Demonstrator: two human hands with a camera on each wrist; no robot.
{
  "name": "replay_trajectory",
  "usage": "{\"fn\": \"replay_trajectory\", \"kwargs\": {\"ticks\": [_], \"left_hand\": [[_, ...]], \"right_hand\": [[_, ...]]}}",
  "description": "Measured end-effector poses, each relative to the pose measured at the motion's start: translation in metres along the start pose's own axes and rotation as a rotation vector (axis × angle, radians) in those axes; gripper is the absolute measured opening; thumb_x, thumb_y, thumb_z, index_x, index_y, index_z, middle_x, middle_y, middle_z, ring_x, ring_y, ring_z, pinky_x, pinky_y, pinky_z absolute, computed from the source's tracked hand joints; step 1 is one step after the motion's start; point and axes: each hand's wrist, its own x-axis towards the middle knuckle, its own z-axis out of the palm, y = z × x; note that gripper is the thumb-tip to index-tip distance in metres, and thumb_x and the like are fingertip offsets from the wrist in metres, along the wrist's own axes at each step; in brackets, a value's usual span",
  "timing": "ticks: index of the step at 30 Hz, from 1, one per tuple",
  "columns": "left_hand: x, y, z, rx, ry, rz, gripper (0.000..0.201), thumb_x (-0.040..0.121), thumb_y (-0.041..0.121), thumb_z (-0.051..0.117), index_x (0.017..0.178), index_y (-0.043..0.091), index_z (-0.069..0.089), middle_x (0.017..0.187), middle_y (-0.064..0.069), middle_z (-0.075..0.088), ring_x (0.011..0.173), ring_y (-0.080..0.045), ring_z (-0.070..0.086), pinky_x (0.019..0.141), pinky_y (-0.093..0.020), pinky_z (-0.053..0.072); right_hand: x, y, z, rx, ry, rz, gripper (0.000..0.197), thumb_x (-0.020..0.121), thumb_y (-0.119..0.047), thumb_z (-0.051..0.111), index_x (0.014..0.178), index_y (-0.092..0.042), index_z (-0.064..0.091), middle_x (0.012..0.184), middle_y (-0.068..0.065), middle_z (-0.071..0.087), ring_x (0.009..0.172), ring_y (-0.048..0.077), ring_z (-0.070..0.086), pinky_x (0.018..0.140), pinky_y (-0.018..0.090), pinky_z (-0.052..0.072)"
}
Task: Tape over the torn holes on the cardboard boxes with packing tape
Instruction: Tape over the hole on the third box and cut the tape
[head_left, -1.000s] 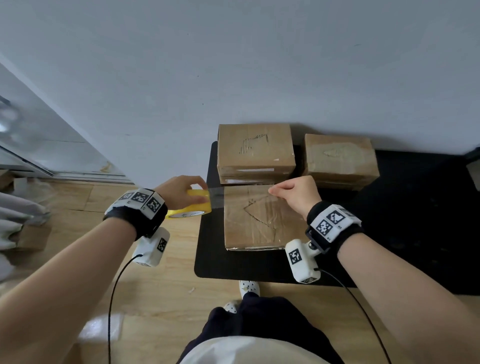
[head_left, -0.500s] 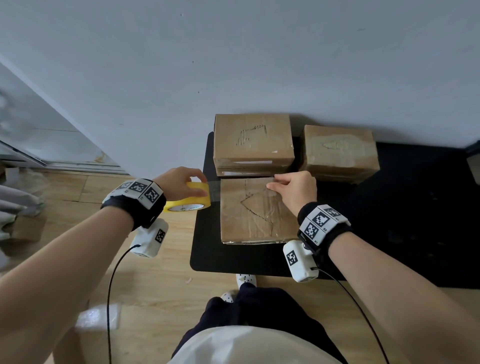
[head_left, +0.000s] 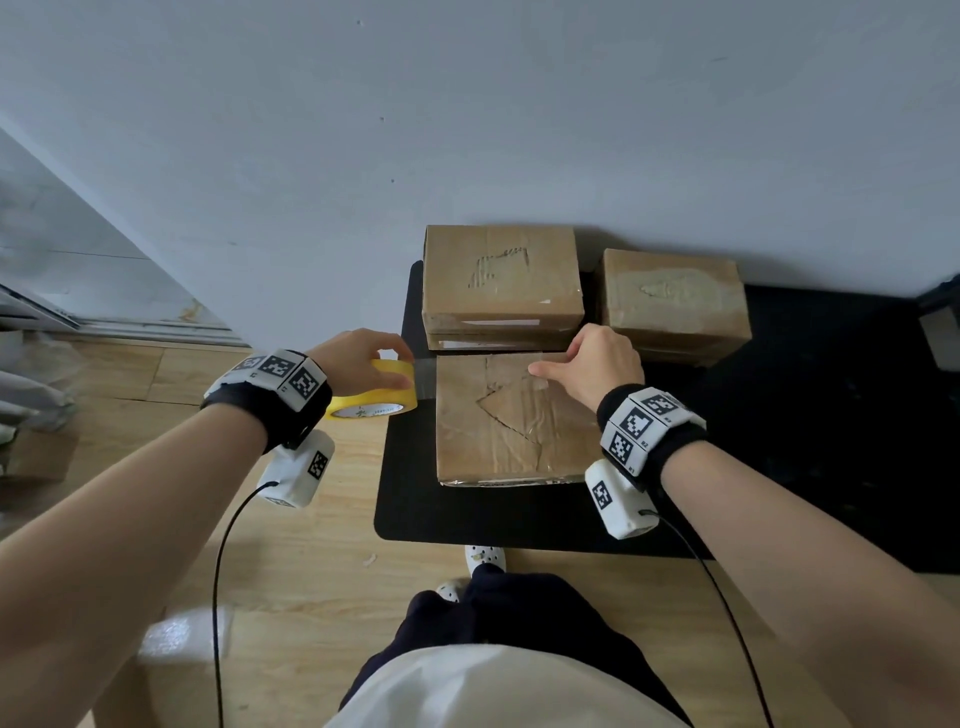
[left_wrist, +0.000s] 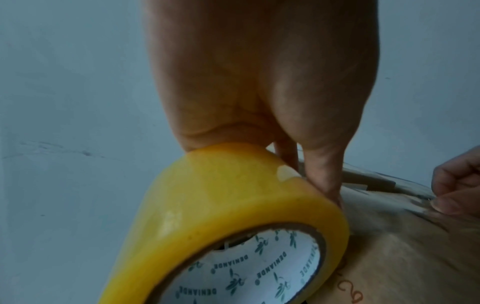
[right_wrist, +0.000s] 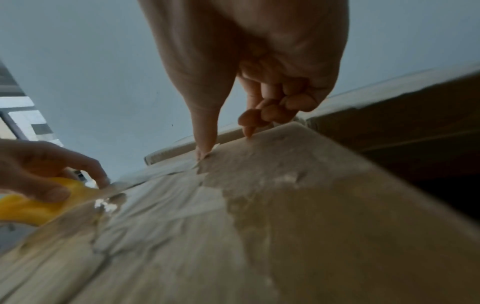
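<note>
— Where do the fingers stand?

— Left hand (head_left: 358, 361) grips the tape roll (head_left: 382, 389) just off the mat's (head_left: 410, 514) left edge; right hand's (head_left: 597, 369) thumb presses the strip's end onto the near box (head_left: 493, 447), other fingers curled.

— Progress?

— This tear looks partly covered — the far box (head_left: 501, 275) by the wall (head_left: 467, 130) appears untaped; the right-hand box (head_left: 675, 301) seems done.

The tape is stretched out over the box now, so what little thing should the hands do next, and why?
Probably lower the yellow tape roll in the left hand so the stretched strip lies on the nearest cardboard box. The right hand pins the strip's end near the far edge, but the torn triangle sits nearer, so the strip may need shifting.
</note>
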Motion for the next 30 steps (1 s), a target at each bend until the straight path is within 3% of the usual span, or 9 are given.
{"fn": "replay_trajectory", "kwargs": {"ticks": [2,4,6,7,9,11,16,30], "left_hand": [[0.000,0.001,-0.002,0.016,-0.007,0.007,0.034,0.084,0.039,0.063,0.117,0.030,0.058,0.121,-0.004,0.056,0.113,-0.020,0.048,0.095,-0.034,0.038],[-0.001,0.001,-0.004,0.025,-0.010,0.009,0.033,0.084,0.039,0.063,0.116,0.031,0.059,0.121,-0.003,0.056,0.112,-0.019,0.048,0.095,-0.034,0.038],[-0.002,0.002,-0.006,0.021,-0.016,0.011,0.032,0.084,0.038,0.063,0.115,0.031,0.060,0.121,-0.002,0.055,0.114,-0.019,0.048,0.094,-0.033,0.037],[-0.002,0.003,-0.007,0.019,-0.020,0.013,0.032,0.084,0.039,0.063,0.115,0.030,0.060,0.120,0.000,0.054,0.115,-0.019,0.048,0.093,-0.032,0.036],[-0.003,0.005,-0.009,0.016,-0.025,0.020,0.032,0.084,0.040,0.063,0.115,0.030,0.061,0.114,0.003,0.052,0.112,-0.016,0.047,0.091,-0.030,0.035],[-0.004,0.006,-0.012,0.005,-0.025,0.027,0.029,0.085,0.040,0.062,0.113,0.029,0.062,0.107,0.005,0.051,0.106,-0.014,0.047,0.088,-0.028,0.034],[-0.006,0.009,-0.015,-0.010,-0.055,0.072,0.025,0.088,0.037,0.059,0.111,0.030,0.064,0.102,0.009,0.051,0.098,-0.011,0.046,0.086,-0.026,0.033],[-0.009,0.018,-0.020,0.035,-0.058,0.054,0.024,0.088,0.037,0.058,0.110,0.032,0.064,0.105,0.008,0.052,0.100,-0.012,0.047,0.089,-0.028,0.036]], "right_hand": [[-0.002,0.002,0.000,-0.029,0.020,-0.062,0.040,0.080,-0.048,0.072,0.094,-0.012,0.060,0.088,0.002,0.059,0.084,0.020,0.057,0.075,0.034,0.050],[-0.007,0.000,0.005,-0.007,0.114,-0.233,0.028,0.090,-0.037,0.061,0.098,-0.010,0.061,0.094,0.005,0.061,0.090,0.022,0.058,0.078,0.034,0.048],[-0.014,-0.008,0.011,-0.021,0.081,-0.422,0.031,0.096,-0.032,0.051,0.116,-0.009,0.059,0.116,0.007,0.059,0.110,0.023,0.055,0.092,0.033,0.043],[-0.019,-0.013,0.015,-0.050,-0.019,-0.501,0.042,0.098,-0.034,0.047,0.131,-0.009,0.051,0.134,0.007,0.051,0.125,0.023,0.046,0.103,0.034,0.037],[-0.026,-0.022,0.025,-0.165,-0.244,-0.620,0.063,0.099,-0.044,0.037,0.151,-0.013,0.019,0.160,0.002,0.013,0.147,0.017,0.010,0.118,0.034,0.012],[-0.029,-0.025,0.036,-0.312,-0.350,-0.697,0.073,0.098,-0.053,0.028,0.153,-0.019,-0.005,0.159,-0.002,-0.016,0.146,0.012,-0.013,0.119,0.032,-0.004],[-0.027,-0.017,0.057,-0.531,-0.374,-0.737,0.081,0.094,-0.064,0.020,0.150,-0.019,-0.016,0.157,-0.002,-0.023,0.145,0.012,-0.018,0.119,0.034,-0.008],[-0.020,-0.001,0.046,-0.508,-0.397,-0.636,0.083,0.094,-0.064,0.020,0.148,-0.017,-0.021,0.155,-0.003,-0.029,0.144,0.011,-0.022,0.119,0.033,-0.009]]}}
